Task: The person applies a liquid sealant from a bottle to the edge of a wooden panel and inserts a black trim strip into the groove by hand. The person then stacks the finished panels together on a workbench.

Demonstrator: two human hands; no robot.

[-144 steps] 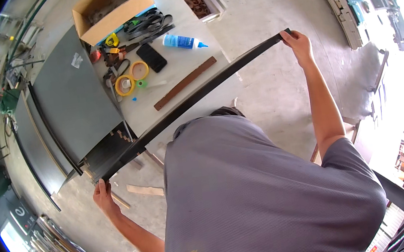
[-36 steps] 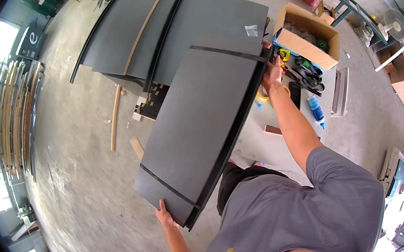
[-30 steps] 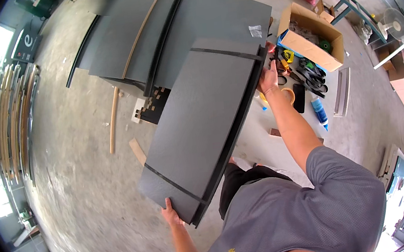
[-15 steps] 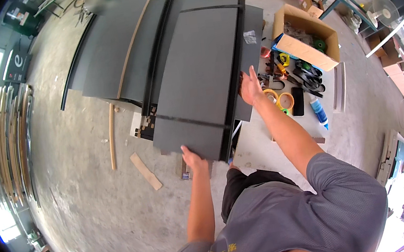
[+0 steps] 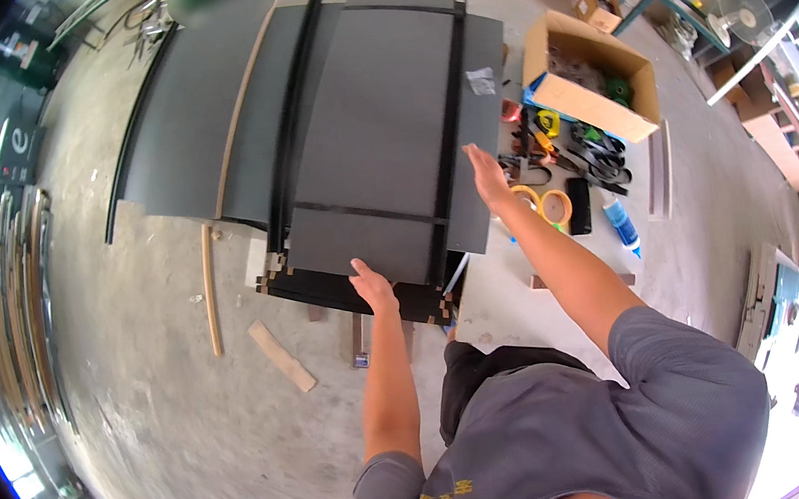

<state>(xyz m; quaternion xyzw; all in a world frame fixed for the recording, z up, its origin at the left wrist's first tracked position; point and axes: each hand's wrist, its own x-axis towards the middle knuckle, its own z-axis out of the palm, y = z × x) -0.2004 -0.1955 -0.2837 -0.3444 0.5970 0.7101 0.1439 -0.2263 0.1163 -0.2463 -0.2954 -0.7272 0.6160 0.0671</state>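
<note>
A dark grey panel (image 5: 374, 123) with black strips across it and along its right edge lies on a stack of grey panels. At its near edge is my left hand (image 5: 374, 286), fingers extended and thumb raised, not wrapped round anything. My right hand (image 5: 489, 179) is held beside the panel's right side with its fingers straight; whether it touches the edge I cannot tell. Just below the panel's near edge, black strips (image 5: 350, 292) with brown taped ends stick out. To the left, a long black rail (image 5: 292, 143) lies beside the panel.
Right of the stack, a light tabletop (image 5: 504, 291) bears tape rolls (image 5: 554, 206), a blue bottle (image 5: 622, 225), tangled black straps (image 5: 599, 150) and an open cardboard box (image 5: 590, 96). Wood pieces (image 5: 281, 356) lie on the concrete floor. Long strips (image 5: 18, 306) stand at the far left.
The panel has slid away from me onto the stack, uncovering the black strips at the near end. My left hand's fingers have come off its near edge; my right hand has straightened.
</note>
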